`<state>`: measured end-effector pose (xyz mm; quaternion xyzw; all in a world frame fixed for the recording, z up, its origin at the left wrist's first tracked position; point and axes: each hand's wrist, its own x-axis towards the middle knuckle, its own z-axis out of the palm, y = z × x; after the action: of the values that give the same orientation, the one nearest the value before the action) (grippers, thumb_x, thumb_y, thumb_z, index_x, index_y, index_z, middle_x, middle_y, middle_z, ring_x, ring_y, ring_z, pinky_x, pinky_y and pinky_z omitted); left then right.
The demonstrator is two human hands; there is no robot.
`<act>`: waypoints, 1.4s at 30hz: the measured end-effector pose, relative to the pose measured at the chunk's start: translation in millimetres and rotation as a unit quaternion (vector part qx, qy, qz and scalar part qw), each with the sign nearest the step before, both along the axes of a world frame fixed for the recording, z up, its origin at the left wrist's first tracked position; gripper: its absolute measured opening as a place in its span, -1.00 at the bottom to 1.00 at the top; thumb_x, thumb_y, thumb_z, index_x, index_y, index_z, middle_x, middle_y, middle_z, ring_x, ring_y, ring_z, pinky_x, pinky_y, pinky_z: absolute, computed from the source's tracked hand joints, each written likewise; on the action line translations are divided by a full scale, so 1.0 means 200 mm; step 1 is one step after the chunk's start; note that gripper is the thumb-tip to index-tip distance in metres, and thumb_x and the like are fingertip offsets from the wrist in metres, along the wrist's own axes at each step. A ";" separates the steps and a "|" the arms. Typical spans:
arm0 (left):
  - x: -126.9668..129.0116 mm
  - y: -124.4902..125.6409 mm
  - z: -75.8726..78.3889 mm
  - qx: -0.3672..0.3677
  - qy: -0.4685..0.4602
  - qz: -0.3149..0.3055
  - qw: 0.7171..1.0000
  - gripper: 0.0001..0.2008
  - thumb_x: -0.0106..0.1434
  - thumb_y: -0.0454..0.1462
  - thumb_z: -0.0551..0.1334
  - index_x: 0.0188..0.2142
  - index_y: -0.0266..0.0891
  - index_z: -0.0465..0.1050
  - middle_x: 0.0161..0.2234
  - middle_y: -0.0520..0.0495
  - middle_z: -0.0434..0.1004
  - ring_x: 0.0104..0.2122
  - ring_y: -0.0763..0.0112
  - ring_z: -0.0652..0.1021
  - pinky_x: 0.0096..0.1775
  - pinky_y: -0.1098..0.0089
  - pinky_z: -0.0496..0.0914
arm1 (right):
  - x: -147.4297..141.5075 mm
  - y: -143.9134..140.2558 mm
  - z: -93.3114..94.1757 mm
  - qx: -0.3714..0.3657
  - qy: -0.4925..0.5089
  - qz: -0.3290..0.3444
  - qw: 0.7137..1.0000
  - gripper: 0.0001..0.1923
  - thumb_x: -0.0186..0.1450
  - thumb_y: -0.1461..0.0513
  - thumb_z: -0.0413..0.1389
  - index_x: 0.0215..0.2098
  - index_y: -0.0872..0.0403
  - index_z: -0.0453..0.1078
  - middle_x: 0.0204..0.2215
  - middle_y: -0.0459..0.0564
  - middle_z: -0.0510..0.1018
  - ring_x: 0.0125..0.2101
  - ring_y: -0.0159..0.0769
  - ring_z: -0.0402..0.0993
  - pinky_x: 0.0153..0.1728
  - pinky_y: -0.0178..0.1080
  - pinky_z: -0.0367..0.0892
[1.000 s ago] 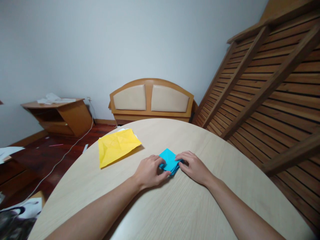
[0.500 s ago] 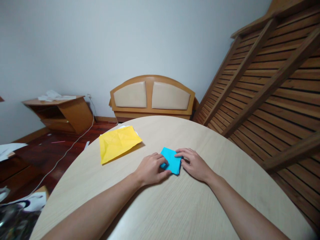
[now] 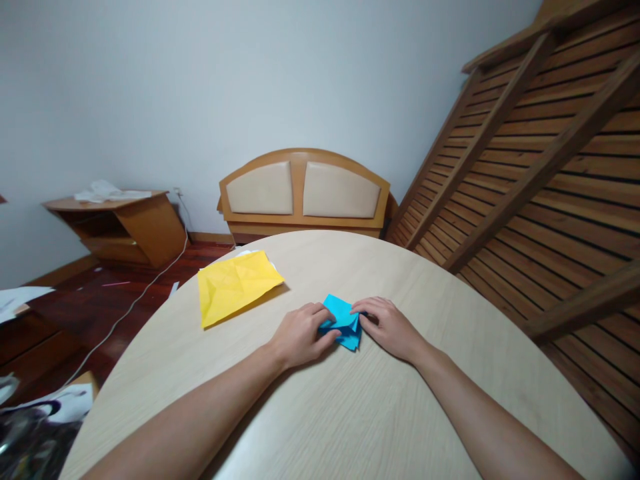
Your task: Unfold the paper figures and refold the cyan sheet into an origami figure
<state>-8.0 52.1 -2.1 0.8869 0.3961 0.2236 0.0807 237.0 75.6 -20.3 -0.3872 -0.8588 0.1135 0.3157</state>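
A piece of folded blue paper (image 3: 341, 311) lies on the round wooden table (image 3: 400, 407), between my two hands. Its near layer is lifted and bent upward, with more blue layers showing below. My left hand (image 3: 306, 335) grips the paper's left side, thumb at the raised edge and fingers on top. At the right side, my right hand (image 3: 387, 325) pinches the raised corner between thumb and fingers. The fingertips partly cover both sides of the paper.
Yellow creased paper (image 3: 237, 290) lies at the table's far left, with a white sheet under it. Behind the table stands a headboard (image 3: 305, 190). A slatted wooden frame (image 3: 525, 167) leans at the right. A low cabinet (image 3: 120, 227) and a cable are at the left.
The blue paper lay flat before; its near upper layer is now lifted and folded back by my thumbs. Both hands have stayed in nearly the same place.
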 end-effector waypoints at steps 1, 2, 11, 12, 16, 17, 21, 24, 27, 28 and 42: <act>0.00 0.00 0.00 -0.002 -0.009 0.006 1.000 -0.80 0.37 -0.14 0.16 -0.18 -0.19 0.47 -0.21 -0.09 0.55 -0.20 0.25 0.55 -0.18 0.30 0.42 | 0.00 0.00 0.00 0.000 0.002 -0.003 1.000 -0.81 0.35 0.33 0.09 -0.16 -0.03 0.51 -0.16 -0.02 0.64 -0.12 -0.16 0.53 -0.02 -0.01 0.35; 0.00 0.00 0.00 -0.003 -0.016 0.011 1.000 -0.80 0.39 -0.16 0.14 -0.17 -0.19 0.47 -0.20 -0.09 0.55 -0.20 0.25 0.55 -0.16 0.29 0.42 | -0.01 0.00 0.01 0.001 0.006 -0.005 1.000 -0.81 0.36 0.32 0.08 -0.16 -0.02 0.51 -0.17 -0.01 0.64 -0.12 -0.16 0.53 -0.02 -0.01 0.35; 0.01 0.00 -0.02 0.026 -0.066 0.043 0.997 -0.82 0.32 -0.22 0.21 -0.10 -0.19 0.43 -0.20 -0.09 0.59 -0.21 0.23 0.59 -0.17 0.25 0.47 | -0.05 -0.04 0.05 0.029 0.042 -0.013 0.999 -0.86 0.41 0.27 0.08 -0.19 0.00 0.50 -0.25 -0.01 0.62 -0.17 -0.16 0.50 -0.07 -0.04 0.36; 0.01 0.00 -0.02 0.031 -0.075 0.043 0.996 -0.81 0.31 -0.23 0.22 -0.09 -0.19 0.42 -0.20 -0.08 0.59 -0.21 0.23 0.59 -0.16 0.25 0.47 | -0.06 -0.04 0.06 0.031 0.046 -0.009 0.998 -0.86 0.42 0.26 0.07 -0.19 0.00 0.49 -0.25 -0.02 0.62 -0.17 -0.16 0.50 -0.07 -0.04 0.37; 0.00 0.01 -0.01 0.058 -0.096 0.019 0.994 -0.81 0.32 -0.30 0.17 -0.08 -0.18 0.44 -0.19 -0.09 0.59 -0.21 0.26 0.59 -0.17 0.28 0.48 | -0.10 -0.07 0.07 0.030 0.077 0.001 0.997 -0.84 0.44 0.24 0.05 -0.16 -0.04 0.49 -0.22 -0.02 0.59 -0.13 -0.18 0.48 -0.05 -0.06 0.38; -0.01 0.01 -0.02 0.065 -0.099 0.013 0.993 -0.82 0.32 -0.31 0.16 -0.09 -0.18 0.44 -0.19 -0.10 0.59 -0.22 0.27 0.59 -0.18 0.29 0.48 | -0.11 -0.07 0.07 0.028 0.086 -0.005 0.996 -0.84 0.44 0.23 0.05 -0.13 -0.05 0.48 -0.18 -0.01 0.58 -0.10 -0.17 0.48 -0.02 -0.05 0.37; -0.01 0.02 -0.02 0.066 -0.127 0.029 0.989 -0.84 0.31 -0.35 0.14 -0.16 -0.18 0.45 -0.20 -0.09 0.59 -0.26 0.31 0.59 -0.22 0.32 0.48 | -0.13 -0.08 0.05 -0.001 0.142 -0.079 0.987 -0.64 0.37 0.14 0.15 0.11 -0.05 0.31 -0.01 0.05 0.50 0.00 -0.13 0.44 0.04 0.00 0.37; -0.01 0.02 -0.03 0.053 -0.146 0.043 0.987 -0.84 0.29 -0.37 0.14 -0.17 -0.18 0.44 -0.21 -0.08 0.60 -0.25 0.31 0.59 -0.20 0.32 0.47 | -0.13 -0.08 0.02 -0.047 0.177 -0.101 0.978 -0.56 0.33 0.11 0.17 0.14 -0.01 0.24 -0.11 0.05 0.52 -0.08 -0.14 0.49 -0.03 -0.01 0.43; 0.00 0.02 -0.03 0.037 -0.147 0.027 0.988 -0.84 0.29 -0.35 0.13 -0.18 -0.19 0.43 -0.23 -0.09 0.60 -0.26 0.31 0.59 -0.19 0.31 0.47 | -0.13 -0.07 0.00 -0.071 0.200 -0.088 0.973 -0.62 0.31 0.17 0.17 0.08 -0.01 0.28 -0.13 0.05 0.53 -0.11 -0.15 0.51 -0.06 -0.04 0.47; 0.00 0.02 -0.03 0.031 -0.145 0.021 0.989 -0.85 0.29 -0.34 0.13 -0.18 -0.19 0.44 -0.24 -0.10 0.61 -0.27 0.31 0.59 -0.19 0.31 0.47 | -0.13 -0.06 0.00 -0.074 0.215 -0.088 0.970 -0.63 0.31 0.18 0.17 0.07 -0.01 0.29 -0.11 0.06 0.54 -0.12 -0.16 0.52 -0.07 -0.05 0.47; 0.00 0.02 -0.02 0.066 -0.171 0.033 0.983 -0.59 0.35 -0.24 0.16 0.17 -0.21 0.31 0.19 -0.22 0.41 0.16 0.15 0.41 0.16 0.10 0.34 | -0.11 -0.06 0.02 -0.089 0.253 -0.034 0.963 -0.66 0.29 0.33 0.05 0.01 0.01 0.42 -0.03 0.05 0.58 -0.01 -0.17 0.52 0.02 -0.10 0.44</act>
<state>-8.3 55.3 -5.4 0.8254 0.3901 0.4000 0.0807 214.2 64.5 -16.0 -0.4012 -0.7238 0.2730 0.4906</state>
